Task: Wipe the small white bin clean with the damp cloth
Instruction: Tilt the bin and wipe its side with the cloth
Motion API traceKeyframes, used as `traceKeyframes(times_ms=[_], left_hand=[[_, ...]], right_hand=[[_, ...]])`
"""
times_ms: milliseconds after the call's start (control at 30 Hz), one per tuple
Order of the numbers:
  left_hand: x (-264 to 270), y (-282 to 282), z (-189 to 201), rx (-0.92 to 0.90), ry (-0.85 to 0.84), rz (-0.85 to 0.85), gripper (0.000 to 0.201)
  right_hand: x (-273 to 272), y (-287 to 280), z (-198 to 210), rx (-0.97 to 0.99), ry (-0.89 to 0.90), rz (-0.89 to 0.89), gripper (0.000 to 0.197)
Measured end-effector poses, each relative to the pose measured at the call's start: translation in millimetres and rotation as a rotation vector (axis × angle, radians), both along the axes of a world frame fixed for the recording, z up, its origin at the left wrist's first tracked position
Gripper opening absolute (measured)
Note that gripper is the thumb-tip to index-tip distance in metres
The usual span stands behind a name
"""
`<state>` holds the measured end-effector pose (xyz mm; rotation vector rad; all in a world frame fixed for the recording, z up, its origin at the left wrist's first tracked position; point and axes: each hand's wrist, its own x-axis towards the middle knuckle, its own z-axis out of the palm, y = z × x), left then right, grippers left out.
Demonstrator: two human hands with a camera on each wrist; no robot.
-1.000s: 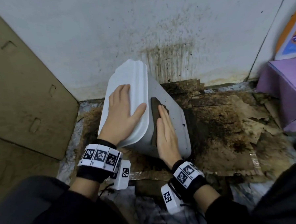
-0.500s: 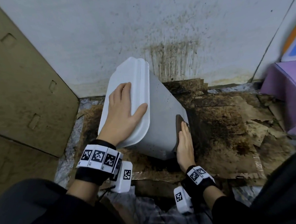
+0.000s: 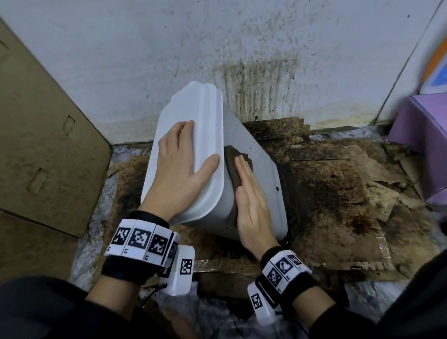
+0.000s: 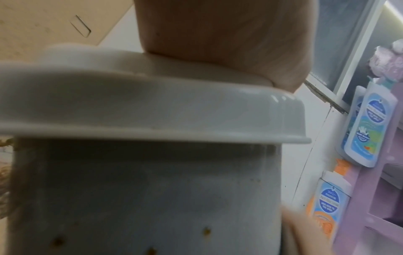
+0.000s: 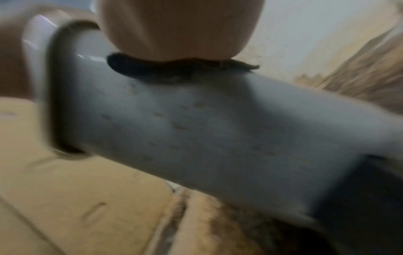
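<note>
Stained white wall [image 3: 133,57] rises behind a floor corner laid with soiled, torn cardboard sheets [image 3: 342,189], dark with grime where wall and floor meet. At far left, a brown cardboard panel [image 3: 34,132] with punched slots leans against the wall. Beside it, the small white bin [image 3: 258,167] stands tilted on the dirty cardboard, its lidded top tipped toward the left and its base toward the right, brown specks dotting its grey-white side in both wrist views. The person's left hand [image 3: 183,168] lies flat on the lid [image 3: 201,111], fingers extended over the top and thumb spread toward the lid's right edge, steadying the bin without curling round it; the left wrist view shows the heel of that hand resting on the lid's top. Just right of the lid's rim, the damp cloth [image 3: 233,163], dark brown and folded, sits against the bin's upper side wall. The right hand [image 3: 252,201] presses it there with straight fingers laid along the cloth, palm flat to the bin's side; the right wrist view, blurred, shows the cloth [image 5: 174,69] squeezed between hand and plastic. Both wrists wear black bands carrying white blocks printed with square black markers. At far right, a lilac shelf unit [image 3: 433,137] stands against the wall, and the left wrist view shows blue-and-white bottles [image 4: 368,124] hanging on it.
</note>
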<state>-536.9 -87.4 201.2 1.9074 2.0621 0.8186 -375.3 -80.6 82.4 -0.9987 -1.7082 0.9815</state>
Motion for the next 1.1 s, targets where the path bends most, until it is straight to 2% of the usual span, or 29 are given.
traceKeyframes(times_ms=[67, 233, 333, 467, 600, 700, 900, 1000, 1100], left_hand=[[-0.3, -0.1, 0.4, 0.000, -0.010, 0.003, 0.090], [0.0, 0.2, 1.8, -0.005, -0.036, 0.007, 0.091], [0.7, 0.8, 1.8, 0.003, -0.052, 0.002, 0.089], [-3.0, 0.4, 2.0, 0.003, -0.059, 0.008, 0.089], [-1.6, 0.7, 3.0, -0.009, -0.041, 0.012, 0.092], [1.3, 1.8, 3.7, -0.018, -0.030, 0.006, 0.093], [-1.5, 2.5, 0.2, -0.010, -0.011, 0.014, 0.094], [-4.8, 1.6, -1.1, -0.010, -0.013, 0.017, 0.094], [-4.4, 0.9, -0.2, -0.001, -0.026, 0.012, 0.093]], right_hand=[[14.2, 5.4, -26.6, -0.059, 0.005, -0.051, 0.052], [50.5, 8.2, -87.0, -0.372, -0.030, -0.194, 0.051], [57.6, 10.5, -97.2, -0.466, -0.022, -0.224, 0.048], [51.7, 12.2, -97.1, -0.466, -0.017, -0.255, 0.051], [39.9, 7.0, -84.0, -0.420, -0.048, -0.263, 0.061], [20.1, 3.1, -50.3, -0.383, 0.009, -0.229, 0.062], [-16.2, -7.1, 23.7, -0.185, -0.034, -0.002, 0.059], [-14.4, -9.2, 27.4, -0.133, -0.062, 0.047, 0.057], [0.3, -2.4, 6.0, -0.050, -0.087, 0.016, 0.055]])
